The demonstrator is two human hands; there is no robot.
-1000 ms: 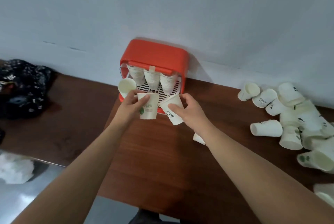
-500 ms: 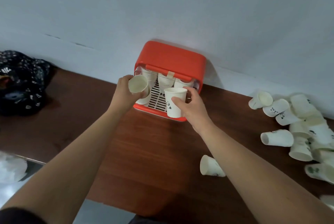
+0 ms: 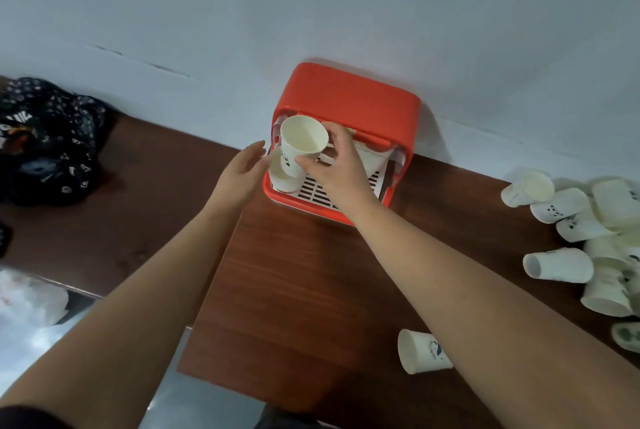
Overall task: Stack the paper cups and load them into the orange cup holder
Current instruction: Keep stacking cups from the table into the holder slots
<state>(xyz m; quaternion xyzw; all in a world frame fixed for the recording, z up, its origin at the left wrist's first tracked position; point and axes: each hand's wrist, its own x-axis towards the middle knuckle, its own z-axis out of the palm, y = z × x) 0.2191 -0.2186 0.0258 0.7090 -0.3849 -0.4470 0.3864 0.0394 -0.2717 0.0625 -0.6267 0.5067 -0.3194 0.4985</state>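
The orange cup holder (image 3: 349,96) stands against the white wall on the brown table. My right hand (image 3: 337,169) grips a white paper cup (image 3: 301,144), mouth up, at the holder's left front. Its base sits in a second paper cup (image 3: 282,177) standing on the holder's slotted tray. My left hand (image 3: 244,169) hovers beside that lower cup with fingers straight, holding nothing. More cups inside the holder are mostly hidden by my right hand.
A heap of loose paper cups (image 3: 595,241) lies at the table's right. One cup (image 3: 420,350) lies on its side under my right forearm. A dark patterned bag (image 3: 45,141) sits at the left, and crumpled white plastic (image 3: 27,300) lower left.
My right hand carried its cup leftward to the holder's left side and set it into the other cup. My left hand let go of its cup and drew back, open.
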